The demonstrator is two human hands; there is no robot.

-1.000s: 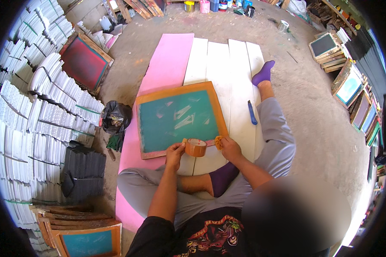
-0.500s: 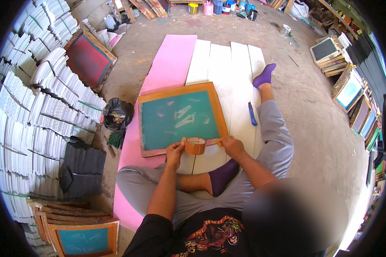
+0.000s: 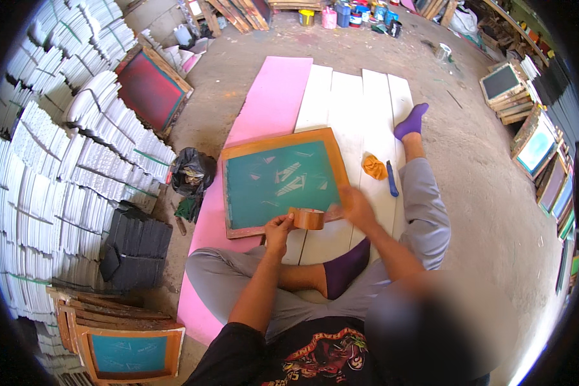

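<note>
My left hand is closed on a roll of brown packing tape, held over the near edge of a silk-screen frame. The frame has a wooden border and a teal mesh with pale shapes in it. Over the frame's near right corner is my right hand, close to the tape roll; motion smears its fingers. Beyond that hand, a crumpled orange-yellow wad lies on the white boards, beside a blue utility knife.
A pink board runs along the left of the white ones. My legs in grey trousers flank the work. Stacked white sheets and a black plastic bag stand left. More screen frames lean at left and right. Paint pots line the back.
The orange-yellow piece has left my right hand and a wad of that colour now lies by the knife. My right hand has moved back towards the tape roll. The view has shifted slightly.
</note>
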